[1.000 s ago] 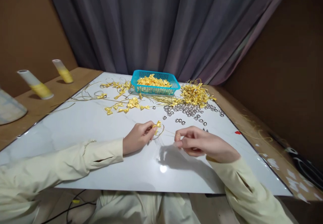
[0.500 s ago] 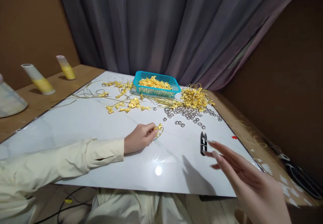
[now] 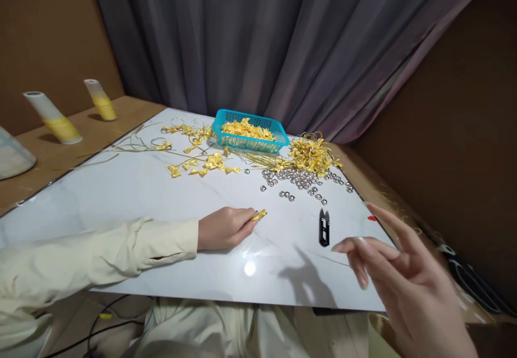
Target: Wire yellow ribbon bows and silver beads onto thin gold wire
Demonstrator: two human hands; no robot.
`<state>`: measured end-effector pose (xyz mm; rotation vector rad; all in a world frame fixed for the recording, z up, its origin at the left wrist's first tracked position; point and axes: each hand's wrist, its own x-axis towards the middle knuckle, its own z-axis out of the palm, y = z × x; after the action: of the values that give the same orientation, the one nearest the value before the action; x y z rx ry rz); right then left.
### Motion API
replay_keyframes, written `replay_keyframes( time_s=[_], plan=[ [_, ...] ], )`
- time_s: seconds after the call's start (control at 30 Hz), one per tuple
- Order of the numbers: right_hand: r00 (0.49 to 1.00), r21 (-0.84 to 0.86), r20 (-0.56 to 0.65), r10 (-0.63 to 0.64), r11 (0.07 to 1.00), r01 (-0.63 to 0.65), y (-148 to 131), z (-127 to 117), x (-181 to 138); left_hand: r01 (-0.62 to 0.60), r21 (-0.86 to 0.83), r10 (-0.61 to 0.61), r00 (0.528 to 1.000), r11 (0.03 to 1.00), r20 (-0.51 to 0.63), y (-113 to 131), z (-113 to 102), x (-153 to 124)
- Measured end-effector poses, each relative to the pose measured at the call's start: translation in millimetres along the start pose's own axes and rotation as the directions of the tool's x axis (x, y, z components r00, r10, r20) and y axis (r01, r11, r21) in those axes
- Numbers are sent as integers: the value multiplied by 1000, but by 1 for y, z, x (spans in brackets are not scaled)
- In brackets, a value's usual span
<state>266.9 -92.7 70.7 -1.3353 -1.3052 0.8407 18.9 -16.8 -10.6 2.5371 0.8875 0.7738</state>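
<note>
- The right hand (image 3: 412,280) has moved from the centre to the lower right; perhaps it draws out thread.
- Its fingers curl loosely, thumb close to them; whether they hold thread, I cannot tell.
- The left hand (image 3: 228,229) pinches the bow (image 3: 262,215) at the centre, now turned: yellow, shiny, narrow.

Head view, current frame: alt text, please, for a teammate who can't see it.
A person's left hand pinches a small yellow piece over a white table; the right hand hovers near black snips. Beyond lie small silver pieces and a blue basket of yellow bows.
</note>
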Motion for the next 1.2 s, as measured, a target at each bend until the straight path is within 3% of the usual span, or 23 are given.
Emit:
replay_keyframes(
  time_s=[0.1,0.2,0.33,0.43,0.53,1.2],
  plan=[
    [980,-306,199,13,951,50,-1,6,4,-58,51,57,998,997,21,1,-1,-1],
    [918,-539,392,-53,796,276,1,20,14,-78,77,76,997,994,23,2,-1,-1],
    [786,-576,573,-232,568,588,2,42,30,-92,102,90,996,991,27,1,-1,-1],
    [714,-585,648,-267,425,690,-1,55,39,-91,108,88,996,990,29,1,-1,-1],
    [682,-604,674,-283,321,730,-3,63,45,-87,107,84,996,991,30,2,-1,-1],
    [604,-563,767,-216,223,796,-9,82,57,-79,108,73,996,991,55,1,0,-2]
  ],
)
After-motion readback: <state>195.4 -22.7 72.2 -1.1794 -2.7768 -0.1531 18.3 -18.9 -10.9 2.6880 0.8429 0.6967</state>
